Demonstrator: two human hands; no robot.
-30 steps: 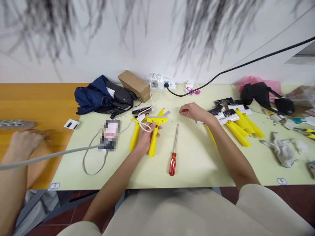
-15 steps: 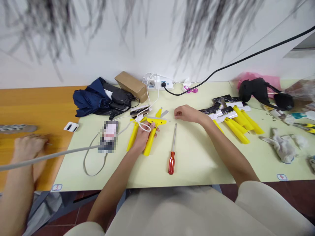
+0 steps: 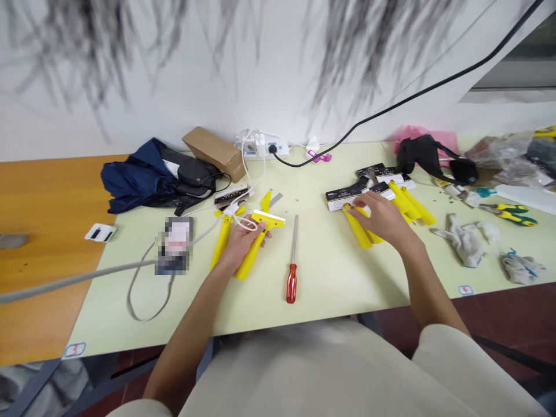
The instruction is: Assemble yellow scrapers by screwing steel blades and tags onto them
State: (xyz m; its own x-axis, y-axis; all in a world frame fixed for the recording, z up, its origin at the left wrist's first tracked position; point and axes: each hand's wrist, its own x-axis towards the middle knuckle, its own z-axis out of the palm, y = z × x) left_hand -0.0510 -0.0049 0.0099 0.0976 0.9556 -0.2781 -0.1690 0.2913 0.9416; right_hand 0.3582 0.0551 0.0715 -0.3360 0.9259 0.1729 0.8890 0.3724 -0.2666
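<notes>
My left hand (image 3: 243, 240) is closed round the yellow handle of a scraper (image 3: 249, 256), whose wide head with a pale strip points away from me. Beside it lie another yellow scraper handle (image 3: 220, 242), a yellow part (image 3: 266, 201) and a thin metal blade (image 3: 275, 199). Over on the right, my right hand (image 3: 380, 215) has its thumb and fingers closed at the top of a yellow-handled scraper (image 3: 358, 230) with a black-and-white sleeve (image 3: 347, 196) on its head. A screwdriver (image 3: 292, 281) with a red handle lies between my hands, tip pointing away.
Several more sleeved scrapers (image 3: 408, 201) lie right of my right hand. Farther right are gloves (image 3: 464, 243) and yellow-green pliers (image 3: 512, 214). A white cable loop (image 3: 245, 223) crosses my left hand. A power strip (image 3: 278, 149), cardboard box (image 3: 215, 152) and dark bag (image 3: 160, 176) line the wall.
My right hand has moved right, from above the screwdriver tip to a sleeved scraper. My left hand still holds its scraper. The view has swung right, and another person's hands have left it.
</notes>
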